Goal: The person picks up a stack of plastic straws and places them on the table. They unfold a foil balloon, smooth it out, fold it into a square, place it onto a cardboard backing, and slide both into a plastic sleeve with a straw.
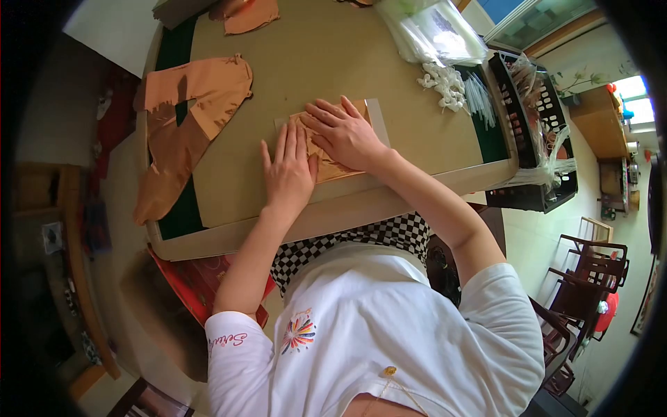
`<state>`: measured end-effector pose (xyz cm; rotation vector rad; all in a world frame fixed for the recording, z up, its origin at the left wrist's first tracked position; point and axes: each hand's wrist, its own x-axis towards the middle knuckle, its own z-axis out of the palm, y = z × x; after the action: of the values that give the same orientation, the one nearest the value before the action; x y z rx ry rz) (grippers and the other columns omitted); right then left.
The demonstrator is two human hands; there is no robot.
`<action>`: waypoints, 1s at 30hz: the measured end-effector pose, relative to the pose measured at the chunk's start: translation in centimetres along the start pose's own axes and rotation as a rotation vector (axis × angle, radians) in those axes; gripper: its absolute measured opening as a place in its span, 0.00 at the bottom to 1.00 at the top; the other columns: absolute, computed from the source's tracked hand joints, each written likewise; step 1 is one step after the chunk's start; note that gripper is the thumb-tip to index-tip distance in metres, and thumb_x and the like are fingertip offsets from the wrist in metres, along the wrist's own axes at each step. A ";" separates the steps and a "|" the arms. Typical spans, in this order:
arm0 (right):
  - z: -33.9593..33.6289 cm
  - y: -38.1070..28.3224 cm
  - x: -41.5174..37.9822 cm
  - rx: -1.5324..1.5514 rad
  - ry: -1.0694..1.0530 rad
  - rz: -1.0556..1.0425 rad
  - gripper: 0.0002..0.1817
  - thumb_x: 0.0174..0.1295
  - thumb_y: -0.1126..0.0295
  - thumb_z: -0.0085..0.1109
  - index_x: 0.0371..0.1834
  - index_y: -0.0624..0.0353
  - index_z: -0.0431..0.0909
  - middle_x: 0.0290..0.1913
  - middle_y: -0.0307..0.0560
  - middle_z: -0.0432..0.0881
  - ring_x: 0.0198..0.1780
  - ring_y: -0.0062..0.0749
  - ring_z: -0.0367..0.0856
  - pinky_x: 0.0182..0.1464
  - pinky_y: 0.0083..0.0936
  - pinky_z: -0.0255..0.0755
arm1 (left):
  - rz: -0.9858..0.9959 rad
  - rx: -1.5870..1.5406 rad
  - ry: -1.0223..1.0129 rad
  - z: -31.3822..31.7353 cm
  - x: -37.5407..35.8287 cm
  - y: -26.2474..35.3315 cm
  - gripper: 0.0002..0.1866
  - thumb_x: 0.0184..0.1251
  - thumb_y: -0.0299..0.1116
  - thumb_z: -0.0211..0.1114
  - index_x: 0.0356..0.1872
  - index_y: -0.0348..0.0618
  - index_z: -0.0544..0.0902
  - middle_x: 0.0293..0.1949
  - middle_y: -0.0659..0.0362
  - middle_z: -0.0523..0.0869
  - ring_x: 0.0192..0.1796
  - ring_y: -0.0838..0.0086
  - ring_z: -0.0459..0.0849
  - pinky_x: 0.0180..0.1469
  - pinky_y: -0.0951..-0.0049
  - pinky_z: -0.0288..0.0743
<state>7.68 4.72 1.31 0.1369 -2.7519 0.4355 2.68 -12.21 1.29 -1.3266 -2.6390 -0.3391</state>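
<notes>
My left hand (pixel 290 167) lies flat with its fingers stretched out on the left part of a folded copper-coloured foil piece (pixel 340 172). Across the upper middle of the same foil rests my right hand (pixel 347 134), its fingers spread and pressing down. A pale strip (pixel 377 124), perhaps card or a clear sleeve, shows past the foil's right edge. How much of it lies under the foil is hidden. On the left of the table is a flat, wrinkled copper foil balloon (pixel 198 104), apart from both hands.
More copper foil (pixel 251 15) lies at the table's far edge. Stacked clear plastic bags (pixel 438 35), a bundle of white ribbon or string (pixel 445 85) and thin clear straws (pixel 479 99) lie at the right. A black crate (pixel 511 111) stands beside the table (pixel 278 66).
</notes>
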 end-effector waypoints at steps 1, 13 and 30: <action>-0.2 -0.1 0.0 -0.003 -0.012 0.006 0.22 0.68 0.59 0.49 0.63 0.54 0.72 0.68 0.45 0.69 0.72 0.36 0.61 0.73 0.51 0.49 | 0.003 0.004 -0.001 -0.1 -0.1 0.0 0.28 0.70 0.41 0.53 0.67 0.36 0.66 0.71 0.51 0.64 0.73 0.63 0.59 0.71 0.43 0.49; -2.1 2.5 -3.1 -0.135 -0.008 0.177 0.26 0.67 0.62 0.48 0.68 0.55 0.65 0.70 0.47 0.65 0.73 0.41 0.58 0.72 0.51 0.49 | 0.015 -0.027 -0.065 -1.5 3.6 0.7 0.29 0.69 0.43 0.55 0.66 0.37 0.66 0.69 0.49 0.65 0.73 0.58 0.59 0.72 0.45 0.49; -0.9 -0.4 -1.5 -0.124 -0.053 0.235 0.27 0.67 0.63 0.46 0.68 0.60 0.64 0.72 0.49 0.62 0.75 0.39 0.54 0.74 0.51 0.42 | 0.013 -0.090 -0.128 1.4 3.2 1.5 0.35 0.70 0.44 0.49 0.73 0.39 0.53 0.75 0.49 0.52 0.77 0.57 0.48 0.75 0.47 0.38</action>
<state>9.46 4.69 1.69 -0.2109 -2.8493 0.3237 1.92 -8.50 0.95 -1.4377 -2.7478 -0.3879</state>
